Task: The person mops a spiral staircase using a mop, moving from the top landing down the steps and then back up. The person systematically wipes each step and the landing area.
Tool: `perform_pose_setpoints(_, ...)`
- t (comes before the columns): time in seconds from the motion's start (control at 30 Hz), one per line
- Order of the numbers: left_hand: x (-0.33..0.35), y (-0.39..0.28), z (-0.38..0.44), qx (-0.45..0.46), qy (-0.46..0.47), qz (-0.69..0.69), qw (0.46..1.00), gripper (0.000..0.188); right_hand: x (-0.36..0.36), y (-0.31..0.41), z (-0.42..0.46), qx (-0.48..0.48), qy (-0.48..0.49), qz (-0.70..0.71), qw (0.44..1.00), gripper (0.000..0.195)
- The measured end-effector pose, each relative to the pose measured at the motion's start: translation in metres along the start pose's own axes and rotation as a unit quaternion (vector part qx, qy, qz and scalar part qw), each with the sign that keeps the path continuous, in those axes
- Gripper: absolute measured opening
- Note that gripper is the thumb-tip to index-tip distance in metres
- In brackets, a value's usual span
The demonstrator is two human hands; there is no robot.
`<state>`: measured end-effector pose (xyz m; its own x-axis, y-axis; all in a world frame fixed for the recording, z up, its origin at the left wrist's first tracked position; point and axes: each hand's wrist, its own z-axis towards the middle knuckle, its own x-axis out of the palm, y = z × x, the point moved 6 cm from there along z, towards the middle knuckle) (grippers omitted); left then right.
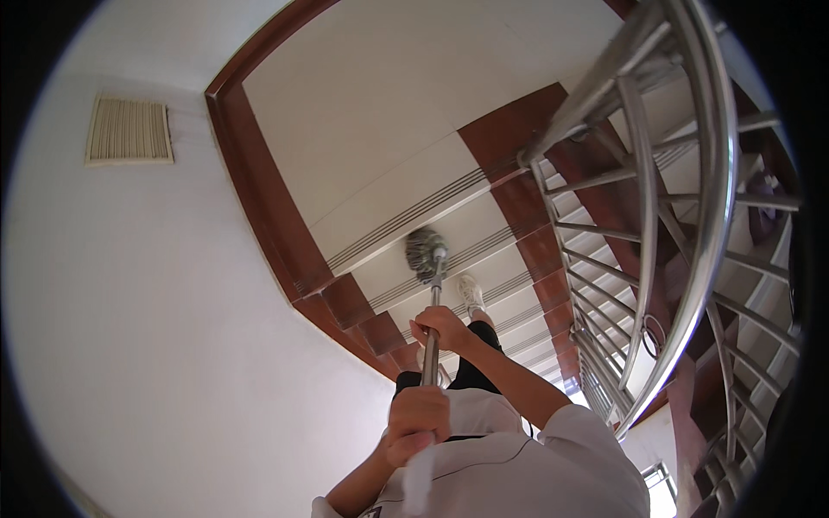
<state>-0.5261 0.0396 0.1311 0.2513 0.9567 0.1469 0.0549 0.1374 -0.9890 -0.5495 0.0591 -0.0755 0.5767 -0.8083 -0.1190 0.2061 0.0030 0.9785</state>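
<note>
Both hands are wrapped around the metal handle point(430, 362) of a mop, one above the other. My right hand point(443, 327) grips the shaft farther from my body. My left hand point(420, 421) holds it close to my torso, near the pale end of the handle point(418, 482), which is blurred. At the far end, the grey-green mop head point(424, 254) is on a stair tread just below the landing. A white shoe point(471, 292) stands on a step beside the shaft; my other foot is partly hidden behind the handle.
A stainless-steel railing point(703, 278) curves along the right side of the stairs. The pale landing floor point(363, 129) lies ahead, with grooved strips point(408, 220) at its edge. Dark red skirting point(259, 207) borders the white wall point(149, 311), which bears a beige vent cover point(129, 131).
</note>
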Motion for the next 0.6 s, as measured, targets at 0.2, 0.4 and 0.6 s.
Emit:
perform_pose_setpoints(0.2,-0.022,-0.001,-0.012,-0.045,-0.111,-0.066,0.991,0.039,-0.058,-0.022,-0.016,0.031,-0.017,-0.135,0.99,0.016)
perform_pose_setpoints(0.4,-0.025,0.035,-0.023,-0.045,-0.107,-0.153,0.981,0.038,-0.072,-0.038,-0.017,0.04,-0.137,-0.112,0.983,0.016)
perform_pose_setpoints(0.6,-0.069,0.009,-0.088,-0.046,-0.143,-0.016,0.988,0.047,0.026,-0.014,-0.012,0.004,-0.153,-0.126,0.98,0.018)
